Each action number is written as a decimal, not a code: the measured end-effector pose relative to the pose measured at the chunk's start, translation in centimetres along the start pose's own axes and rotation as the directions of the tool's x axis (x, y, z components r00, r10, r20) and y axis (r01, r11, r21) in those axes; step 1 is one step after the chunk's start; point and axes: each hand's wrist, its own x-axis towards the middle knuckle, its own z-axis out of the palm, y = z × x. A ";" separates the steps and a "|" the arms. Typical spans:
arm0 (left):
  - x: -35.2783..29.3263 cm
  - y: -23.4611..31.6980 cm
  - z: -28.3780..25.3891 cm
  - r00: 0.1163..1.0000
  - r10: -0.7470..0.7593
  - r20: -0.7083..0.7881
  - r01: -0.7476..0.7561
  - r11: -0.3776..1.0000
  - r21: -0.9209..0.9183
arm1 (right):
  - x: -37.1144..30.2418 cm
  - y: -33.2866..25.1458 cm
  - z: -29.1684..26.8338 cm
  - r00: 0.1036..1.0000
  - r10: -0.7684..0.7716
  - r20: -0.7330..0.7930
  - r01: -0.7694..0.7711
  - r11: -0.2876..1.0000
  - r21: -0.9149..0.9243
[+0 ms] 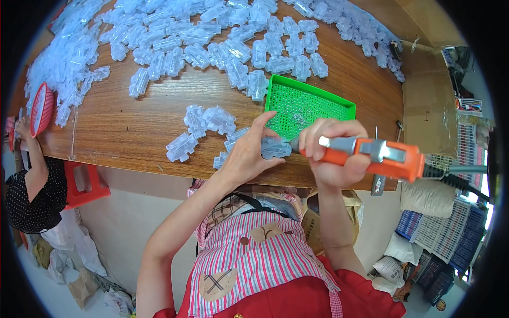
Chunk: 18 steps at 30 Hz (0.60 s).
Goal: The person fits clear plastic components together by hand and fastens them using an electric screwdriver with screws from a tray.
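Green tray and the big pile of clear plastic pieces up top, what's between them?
Bare wooden table lies between the green tray and the pile, head view.

Pink-striped apron (254,259) (brown patches) over a red garment (297,302).
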 end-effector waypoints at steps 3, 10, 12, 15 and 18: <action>0.1 0.2 0.0 1.000 -0.011 0.005 0.011 1.000 -0.012 | -0.7 0.6 0.6 1.000 0.010 -0.007 -0.010 0.999 -0.041; 0.2 0.1 0.1 1.000 -0.012 -0.015 0.011 1.000 -0.016 | -0.9 2.1 0.7 0.999 0.049 -0.007 -0.049 0.996 -0.072; 0.3 0.1 0.1 1.000 0.001 -0.026 -0.002 1.000 -0.030 | -0.9 2.4 0.8 0.999 0.018 0.031 -0.015 0.996 -0.084; 0.3 0.2 0.0 1.000 -0.011 -0.017 0.011 0.999 -0.041 | -1.0 2.4 1.3 0.999 0.012 0.053 -0.005 0.992 -0.125; 0.3 0.0 0.0 1.000 0.005 -0.024 -0.007 0.999 -0.054 | -1.2 2.9 1.3 0.993 -0.054 0.105 0.073 0.980 -0.183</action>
